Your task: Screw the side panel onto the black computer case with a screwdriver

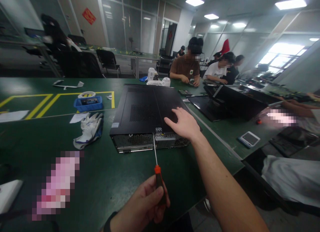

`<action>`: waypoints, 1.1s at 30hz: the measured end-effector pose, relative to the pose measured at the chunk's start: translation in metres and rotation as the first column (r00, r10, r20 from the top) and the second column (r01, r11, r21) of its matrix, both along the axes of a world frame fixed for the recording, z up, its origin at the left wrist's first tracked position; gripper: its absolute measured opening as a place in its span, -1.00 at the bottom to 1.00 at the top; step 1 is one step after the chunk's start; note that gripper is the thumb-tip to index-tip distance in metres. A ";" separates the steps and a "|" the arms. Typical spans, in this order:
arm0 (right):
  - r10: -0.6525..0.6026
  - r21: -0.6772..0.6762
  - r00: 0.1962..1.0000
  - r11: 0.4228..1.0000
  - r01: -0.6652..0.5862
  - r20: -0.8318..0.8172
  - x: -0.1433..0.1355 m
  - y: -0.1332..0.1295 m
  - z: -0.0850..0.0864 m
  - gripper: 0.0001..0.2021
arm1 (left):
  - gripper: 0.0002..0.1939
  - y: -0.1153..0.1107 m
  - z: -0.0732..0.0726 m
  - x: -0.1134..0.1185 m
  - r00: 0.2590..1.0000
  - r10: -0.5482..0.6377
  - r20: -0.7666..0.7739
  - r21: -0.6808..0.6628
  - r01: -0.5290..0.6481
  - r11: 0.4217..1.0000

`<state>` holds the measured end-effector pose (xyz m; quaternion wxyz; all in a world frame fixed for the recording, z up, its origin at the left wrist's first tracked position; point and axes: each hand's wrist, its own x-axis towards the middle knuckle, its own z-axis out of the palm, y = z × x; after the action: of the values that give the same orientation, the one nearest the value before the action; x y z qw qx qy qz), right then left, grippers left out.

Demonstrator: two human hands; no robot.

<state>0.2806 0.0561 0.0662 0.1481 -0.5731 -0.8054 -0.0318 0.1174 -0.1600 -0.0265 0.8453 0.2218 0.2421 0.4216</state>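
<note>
A black computer case (147,108) lies flat on the green table, its rear panel with vents and slots facing me. My left hand (148,200) is closed round the handle of a screwdriver (157,170) with an orange collar. The long shaft points away from me, and its tip meets the upper edge of the rear panel near the middle. Whether the tip sits in a screw I cannot tell. My right hand (183,123) rests with spread fingers on the right part of the case's top.
Left of the case are work gloves (90,128), a blue bin (88,103) with small parts, and a tape roll (86,94). White plastic parts (156,79) stand behind it. To the right are another open case (240,98) and a scale-like device (249,138). People sit beyond.
</note>
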 end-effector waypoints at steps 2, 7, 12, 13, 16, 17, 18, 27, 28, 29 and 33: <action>0.000 -0.001 1.000 1.000 0.000 0.002 0.000 0.000 0.000 -0.22 | -0.62 0.001 0.000 0.001 1.000 -0.006 -0.015 0.013 0.007 1.000; 0.001 -0.010 1.000 1.000 -0.001 0.002 0.000 0.000 0.000 -0.22 | -0.61 0.002 -0.001 0.001 0.999 -0.017 -0.032 0.001 0.017 1.000; 0.001 -0.013 1.000 1.000 0.000 0.010 -0.001 -0.002 0.002 -0.24 | -0.60 0.002 0.000 -0.001 1.000 -0.014 -0.006 -0.035 0.014 0.999; 0.000 -0.012 1.000 1.000 0.000 0.010 -0.001 -0.002 0.002 -0.24 | -0.59 0.002 0.001 -0.002 1.000 -0.018 0.013 -0.047 0.019 0.999; -0.002 -0.013 1.000 1.000 0.002 0.008 -0.001 -0.002 0.002 -0.24 | -0.62 0.002 0.004 -0.003 0.999 -0.022 0.044 -0.068 0.025 0.997; -0.003 -0.011 1.000 1.000 0.004 0.007 -0.001 -0.002 0.002 -0.24 | -0.65 0.002 0.004 -0.003 0.999 -0.024 0.044 -0.073 0.028 0.997; -0.003 -0.009 1.000 1.000 0.003 0.005 -0.001 -0.002 0.001 -0.24 | -0.68 0.001 0.004 -0.003 0.999 -0.025 0.040 -0.075 0.028 0.997; 0.004 -0.013 1.000 1.000 -0.004 -0.005 -0.001 0.000 0.000 -0.23 | -0.57 0.001 -0.002 0.001 1.000 -0.002 -0.021 0.052 0.003 0.999; 0.004 -0.013 1.000 1.000 -0.004 -0.006 -0.001 0.000 0.000 -0.23 | -0.56 0.001 -0.002 0.001 1.000 -0.001 -0.025 0.059 0.002 0.998; 0.004 -0.013 1.000 1.000 -0.004 -0.005 0.000 0.000 0.000 -0.23 | -0.55 0.001 -0.002 0.001 1.000 -0.002 -0.029 0.065 0.004 0.998; 0.000 -0.013 1.000 1.000 0.000 0.001 0.000 -0.001 0.001 -0.22 | -0.55 0.001 -0.002 0.001 0.999 0.008 -0.047 0.060 -0.006 0.998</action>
<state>0.2801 0.0550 0.0671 0.1440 -0.5741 -0.8056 -0.0272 0.1186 -0.1589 -0.0280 0.8309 0.2559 0.2499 0.4263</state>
